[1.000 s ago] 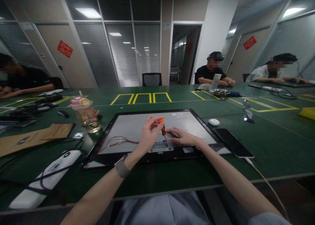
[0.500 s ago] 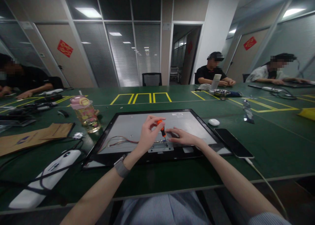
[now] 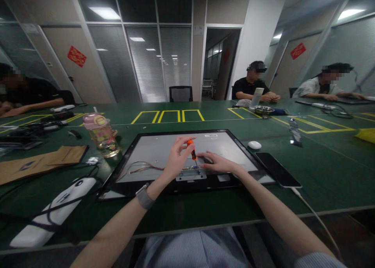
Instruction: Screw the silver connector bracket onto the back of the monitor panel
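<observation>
My left hand (image 3: 178, 155) grips a screwdriver (image 3: 192, 149) with an orange and black handle. The tool leans a little, its thin shaft pointing down at a metal bracket (image 3: 190, 176) on the near edge of a flat display panel (image 3: 146, 147). My right hand (image 3: 218, 162) rests over the panel just right of the shaft, its fingers apart and stretched toward the tip; no held object shows in it. The panel lies flat, grey back up, in a black frame. Thin coloured wires (image 3: 143, 164) run across it toward the bracket, partly behind my left hand.
Left of the panel stand a pink-lidded bottle (image 3: 101, 135), a brown paper bag (image 3: 43, 162) and a white power strip (image 3: 55, 213) with black cables. On the right lie a phone (image 3: 278, 169) on a cable and a white earbud case (image 3: 254, 145). Several people sit across the table.
The screwdriver handle has shifted and turned slightly in my left hand, whose fingers have moved a little. My right hand stays in place.
</observation>
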A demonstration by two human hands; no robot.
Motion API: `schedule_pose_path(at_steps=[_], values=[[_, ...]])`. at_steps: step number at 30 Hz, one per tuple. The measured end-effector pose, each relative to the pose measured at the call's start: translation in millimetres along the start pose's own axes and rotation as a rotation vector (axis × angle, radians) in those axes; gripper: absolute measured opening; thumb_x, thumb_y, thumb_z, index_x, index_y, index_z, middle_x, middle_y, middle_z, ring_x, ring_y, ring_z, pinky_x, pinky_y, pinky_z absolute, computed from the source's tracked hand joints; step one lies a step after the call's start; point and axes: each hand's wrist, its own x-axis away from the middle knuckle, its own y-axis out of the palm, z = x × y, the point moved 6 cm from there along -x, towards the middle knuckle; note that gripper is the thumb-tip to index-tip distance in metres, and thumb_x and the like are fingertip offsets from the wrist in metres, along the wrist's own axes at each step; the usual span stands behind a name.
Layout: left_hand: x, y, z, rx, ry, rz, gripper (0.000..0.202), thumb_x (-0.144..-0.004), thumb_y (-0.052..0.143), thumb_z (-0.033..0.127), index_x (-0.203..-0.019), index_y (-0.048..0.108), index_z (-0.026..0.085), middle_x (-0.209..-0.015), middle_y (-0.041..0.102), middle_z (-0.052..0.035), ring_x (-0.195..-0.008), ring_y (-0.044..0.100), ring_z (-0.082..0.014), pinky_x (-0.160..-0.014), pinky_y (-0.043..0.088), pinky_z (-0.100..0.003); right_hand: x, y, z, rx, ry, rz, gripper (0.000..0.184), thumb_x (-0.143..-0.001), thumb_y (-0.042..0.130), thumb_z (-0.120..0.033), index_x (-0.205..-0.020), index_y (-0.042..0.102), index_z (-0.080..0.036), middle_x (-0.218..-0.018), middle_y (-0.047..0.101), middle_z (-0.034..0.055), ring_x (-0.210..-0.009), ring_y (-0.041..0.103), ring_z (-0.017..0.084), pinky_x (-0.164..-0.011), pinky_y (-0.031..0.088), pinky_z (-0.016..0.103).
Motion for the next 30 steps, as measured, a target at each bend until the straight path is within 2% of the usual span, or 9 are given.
schedule_pose_path(at_steps=[4, 8, 11, 13, 16, 18, 23, 26, 30], values=[[0.6, -4.8, 2.8, -0.046, 0.022, 0.082, 0.019, -0.081, 0.058, 0.031, -0.092, 0.067, 0.019, -0.088, 0.052, -0.0033, -0.079, 0.055, -0.0123, -0.071, 0.046, -0.023, 0.2, -0.5, -0.7, -0.01, 0.004, -0.001, 0.057, -0.083, 0.049, -0.051, -0.132, 0.044, -0.023, -0.134, 0.049, 0.0057, -0.127, 0.039, 0.031, -0.108, 0.023, 0.05], [1.3, -2.4, -0.1, 0.059, -0.029, 0.042, 0.026, -0.087, 0.047, 0.028, -0.108, 0.061, 0.018, -0.094, 0.06, -0.0056, -0.086, 0.059, -0.0147, -0.081, 0.046, -0.028, -0.3, -1.0, -2.8, -0.002, -0.002, -0.004, 0.055, -0.083, 0.049, -0.05, -0.131, 0.045, -0.023, -0.133, 0.05, 0.006, -0.125, 0.041, 0.031, -0.108, 0.023, 0.049], [0.5, -1.2, -1.3, 0.095, -0.028, 0.012, 0.027, -0.089, 0.043, 0.027, -0.105, 0.062, 0.017, -0.099, 0.062, -0.007, -0.094, 0.058, -0.0171, -0.087, 0.043, -0.031, -0.4, -1.0, -3.2, 0.0, -0.007, -0.003, 0.056, -0.084, 0.048, -0.051, -0.131, 0.045, -0.023, -0.133, 0.05, 0.0057, -0.124, 0.042, 0.031, -0.108, 0.022, 0.049], [-0.2, -2.2, -0.3, 0.028, -0.001, 0.024, 0.024, -0.086, 0.049, 0.028, -0.1, 0.066, 0.018, -0.099, 0.059, -0.0064, -0.094, 0.056, -0.0168, -0.085, 0.044, -0.029, -0.2, -0.8, -2.8, -0.006, -0.008, -0.004, 0.056, -0.084, 0.048, -0.051, -0.131, 0.044, -0.023, -0.134, 0.049, 0.0056, -0.126, 0.039, 0.031, -0.108, 0.021, 0.049], [0.0, -3.4, 1.0, -0.063, 0.022, 0.064, 0.021, -0.081, 0.058, 0.031, -0.097, 0.067, 0.02, -0.09, 0.053, -0.0035, -0.083, 0.053, -0.0134, -0.075, 0.044, -0.024, 0.4, -0.9, -3.1, -0.009, -0.008, -0.006, 0.056, -0.084, 0.048, -0.05, -0.132, 0.044, -0.022, -0.133, 0.049, 0.0065, -0.128, 0.037, 0.031, -0.108, 0.022, 0.049], [1.2, -2.7, 1.3, -0.084, 0.024, 0.073, 0.021, -0.081, 0.058, 0.031, -0.098, 0.066, 0.021, -0.086, 0.051, -0.0021, -0.077, 0.053, -0.0117, -0.072, 0.044, -0.023, 0.8, -1.3, -4.1, -0.007, -0.004, -0.006, 0.056, -0.084, 0.048, -0.05, -0.132, 0.044, -0.021, -0.133, 0.049, 0.0069, -0.128, 0.037, 0.031, -0.108, 0.022, 0.05], [4.1, -1.5, -2.1, -0.002, -0.017, 0.069, 0.026, -0.089, 0.044, 0.027, -0.111, 0.057, 0.021, -0.097, 0.06, -0.0044, -0.088, 0.057, -0.0142, -0.084, 0.042, -0.028, 1.2, -2.0, -5.3, -0.004, 0.01, -0.007, 0.056, -0.083, 0.049, -0.049, -0.132, 0.044, -0.023, -0.134, 0.049, 0.0063, -0.128, 0.037, 0.032, -0.108, 0.022, 0.05], [3.6, -1.4, -2.4, 0.016, -0.004, 0.052, 0.026, -0.09, 0.042, 0.028, -0.106, 0.06, 0.019, -0.1, 0.061, -0.0059, -0.095, 0.056, -0.0166, -0.088, 0.041, -0.03, 0.7, -1.4, -3.2, -0.006, 0.003, -0.004, 0.055, -0.083, 0.049, -0.05, -0.132, 0.044, -0.023, -0.135, 0.048, 0.0057, -0.128, 0.037, 0.032, -0.108, 0.022, 0.049], [3.2, -2.9, 3.6, -0.106, 0.07, 0.092, 0.019, -0.084, 0.054, 0.03, -0.095, 0.067, 0.02, -0.09, 0.056, -0.0039, -0.086, 0.054, -0.0148, -0.08, 0.042, -0.027, -0.6, 0.6, 0.2, -0.011, -0.01, -0.006, 0.057, -0.084, 0.048, -0.05, -0.133, 0.043, -0.022, -0.135, 0.048, 0.0063, -0.128, 0.037, 0.031, -0.109, 0.02, 0.05]])
